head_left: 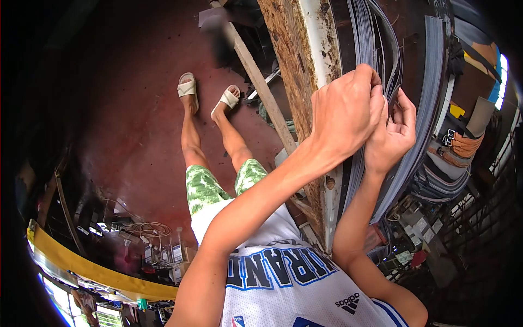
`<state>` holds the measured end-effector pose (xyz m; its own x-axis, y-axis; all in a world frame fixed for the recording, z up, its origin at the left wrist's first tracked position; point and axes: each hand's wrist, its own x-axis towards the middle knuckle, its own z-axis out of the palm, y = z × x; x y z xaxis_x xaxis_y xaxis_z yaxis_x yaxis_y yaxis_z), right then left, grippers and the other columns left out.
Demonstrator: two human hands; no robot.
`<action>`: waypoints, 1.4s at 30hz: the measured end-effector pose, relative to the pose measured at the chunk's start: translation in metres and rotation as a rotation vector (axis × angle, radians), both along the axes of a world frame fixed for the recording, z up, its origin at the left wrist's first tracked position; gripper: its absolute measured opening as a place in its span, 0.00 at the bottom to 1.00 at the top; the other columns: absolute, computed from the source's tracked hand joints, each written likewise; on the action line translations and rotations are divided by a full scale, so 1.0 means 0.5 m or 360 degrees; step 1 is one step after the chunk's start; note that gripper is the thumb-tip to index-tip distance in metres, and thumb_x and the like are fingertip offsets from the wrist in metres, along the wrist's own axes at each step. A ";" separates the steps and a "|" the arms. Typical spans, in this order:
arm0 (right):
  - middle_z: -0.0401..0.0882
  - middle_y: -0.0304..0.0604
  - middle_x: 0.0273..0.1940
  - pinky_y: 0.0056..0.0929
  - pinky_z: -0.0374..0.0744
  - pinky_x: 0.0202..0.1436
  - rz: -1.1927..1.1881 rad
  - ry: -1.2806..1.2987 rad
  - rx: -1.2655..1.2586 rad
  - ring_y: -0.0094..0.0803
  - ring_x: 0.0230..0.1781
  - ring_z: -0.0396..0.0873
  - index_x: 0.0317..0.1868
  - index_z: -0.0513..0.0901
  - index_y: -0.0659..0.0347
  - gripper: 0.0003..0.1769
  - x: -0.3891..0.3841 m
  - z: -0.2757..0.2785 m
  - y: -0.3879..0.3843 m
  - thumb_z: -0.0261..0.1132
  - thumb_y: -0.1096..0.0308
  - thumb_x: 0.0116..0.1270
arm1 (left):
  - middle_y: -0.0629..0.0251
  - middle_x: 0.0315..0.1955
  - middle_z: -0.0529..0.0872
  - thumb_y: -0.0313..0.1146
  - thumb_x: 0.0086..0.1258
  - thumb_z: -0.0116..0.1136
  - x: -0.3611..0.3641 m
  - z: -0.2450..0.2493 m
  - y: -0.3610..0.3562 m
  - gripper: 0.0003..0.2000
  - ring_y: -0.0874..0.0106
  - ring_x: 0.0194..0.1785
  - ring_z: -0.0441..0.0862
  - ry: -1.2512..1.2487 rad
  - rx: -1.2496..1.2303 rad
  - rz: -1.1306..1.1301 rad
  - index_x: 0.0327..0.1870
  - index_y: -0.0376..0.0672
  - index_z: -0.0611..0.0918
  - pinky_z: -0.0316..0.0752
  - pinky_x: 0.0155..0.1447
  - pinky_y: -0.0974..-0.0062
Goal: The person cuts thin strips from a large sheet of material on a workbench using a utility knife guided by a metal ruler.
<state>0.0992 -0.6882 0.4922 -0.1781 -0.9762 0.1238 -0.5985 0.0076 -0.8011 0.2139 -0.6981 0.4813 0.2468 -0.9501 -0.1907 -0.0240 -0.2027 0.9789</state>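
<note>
A bundle of long, thin grey strips (362,30) runs beside a wooden beam, and one dark strip (393,38) bows out of it in a curve. My left hand (348,106), its back toward me, is closed with fingers pinched at the lower part of this curved strip. Right against it, my right hand (391,139) is turned palm-side up, fingers curled around the same spot. The fingertips overlap, so the exact grip is partly hidden. A second thick stack of grey strips (430,82) lies just right of my hands.
The wooden beam (289,49) and a worn white metal bar (321,38) stand left of the strips. A wooden pole (261,87) leans over the red floor (131,109). Stacked folded fabric (444,174) is at right; coiled cable (150,229) and boxes lie lower left.
</note>
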 end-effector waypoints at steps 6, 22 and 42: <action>0.75 0.47 0.55 0.28 0.79 0.58 -0.0049 -0.0052 0.0039 0.30 0.53 0.78 0.57 0.74 0.76 0.18 0.013 0.003 0.001 0.64 0.82 0.68 | 0.58 0.22 0.85 0.32 0.64 0.63 0.007 -0.002 0.000 0.06 0.62 0.26 0.85 0.0014 -0.0046 -0.0023 0.36 0.39 0.81 0.77 0.31 0.65; 0.78 0.47 0.51 0.25 0.78 0.57 -0.0035 -0.0244 0.0269 0.26 0.52 0.77 0.58 0.73 0.75 0.21 0.017 0.024 -0.004 0.67 0.80 0.68 | 0.60 0.23 0.84 0.27 0.60 0.64 0.016 -0.010 0.018 0.06 0.69 0.23 0.82 0.0158 -0.0070 0.0073 0.33 0.36 0.79 0.76 0.30 0.72; 0.73 0.46 0.64 0.27 0.73 0.63 0.0103 -0.0022 0.0155 0.26 0.56 0.75 0.67 0.69 0.71 0.29 0.041 0.031 -0.007 0.67 0.83 0.66 | 0.67 0.31 0.82 0.16 0.60 0.61 0.073 0.004 0.108 0.13 0.81 0.31 0.80 0.0207 -0.0201 0.0358 0.46 0.36 0.78 0.76 0.37 0.83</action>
<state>0.1195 -0.6915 0.5077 -0.1153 -0.9930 0.0261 -0.5892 0.0472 -0.8066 0.2505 -0.6439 0.4834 0.4352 -0.8925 -0.1183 0.1354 -0.0650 0.9887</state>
